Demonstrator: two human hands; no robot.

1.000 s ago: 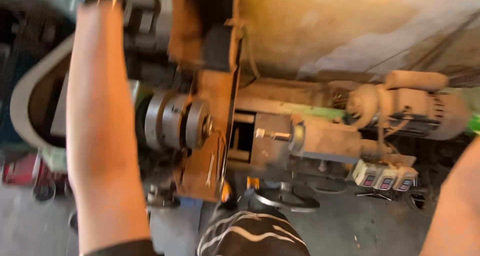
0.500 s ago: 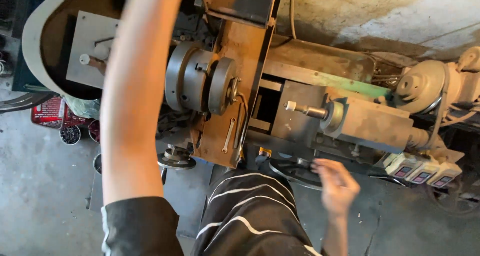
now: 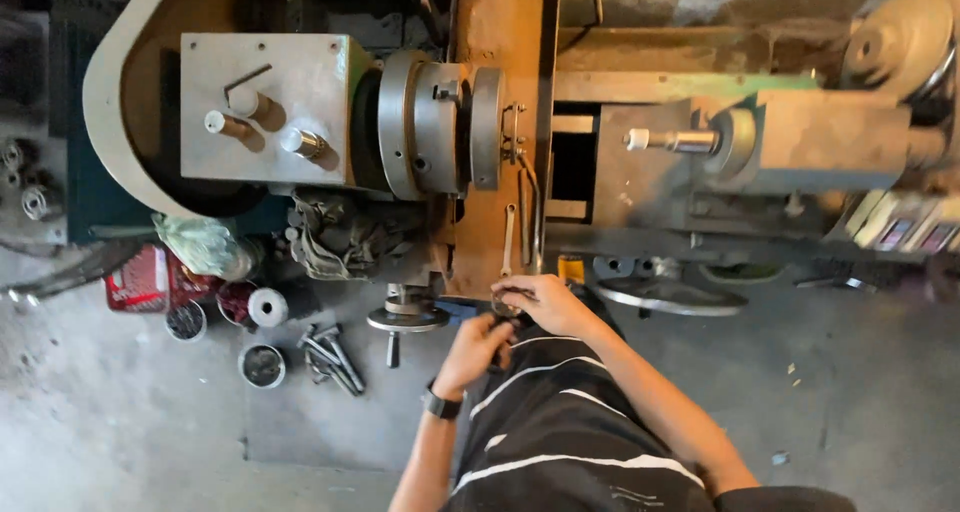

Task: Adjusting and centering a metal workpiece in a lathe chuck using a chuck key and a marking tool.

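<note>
A: Biggest first: what do we have above our hands?

B: The lathe (image 3: 520,132), filling the top of the view. Straight above our right hand (image 3: 545,302) rises its rusty orange carriage plate (image 3: 495,152); up and to the left of that hand sits the grey chuck (image 3: 430,122), and further left the pale gearbox cover (image 3: 265,107) with its stubby levers.

A: And out to the right of the hands?

B: The grey tailstock (image 3: 800,142), its spindle pointing back toward the chuck, and below it a flat handwheel (image 3: 670,294) just right of our right hand.

A: Nearer in?

B: A smaller handwheel (image 3: 405,320) with a short handle lies just left of our left hand (image 3: 475,350). Further left, on the floor, we see a few round tins (image 3: 262,365) and loose bolts (image 3: 330,357).

A: The hands themselves?

B: They meet at the foot of the carriage plate. Our right hand curls its fingers over a small dark knob (image 3: 505,302) there, gripping it. Our left hand, wearing a black wristwatch (image 3: 440,404), comes up from below with fingers bent in against the same spot; we cannot tell whether it truly grips or only touches.
</note>
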